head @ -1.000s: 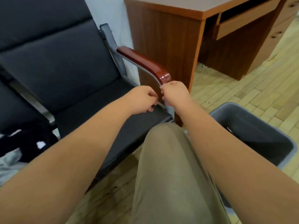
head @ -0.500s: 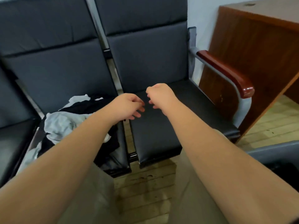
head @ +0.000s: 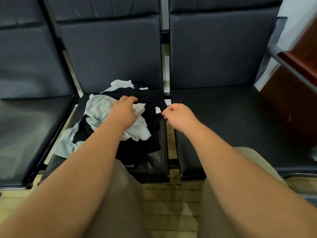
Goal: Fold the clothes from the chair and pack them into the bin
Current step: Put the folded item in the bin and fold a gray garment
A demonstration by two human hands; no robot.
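Head view: my left hand (head: 123, 111) rests on the clothes (head: 99, 109) at eleven o'clock (grip unclear); right hand (head: 178, 116) curled, empty.

A dark wooden desk (head: 289, 107) stands at the right edge, beside a white wall (head: 291, 12), on a pale plank floor (head: 171, 208).

One wide-angle camera, worn on the person's head, faces forward and steeply down, close over the row of dark padded leather chairs (head: 109, 54); pale wood-plank floor (head: 171, 203) fills the bottom centre.
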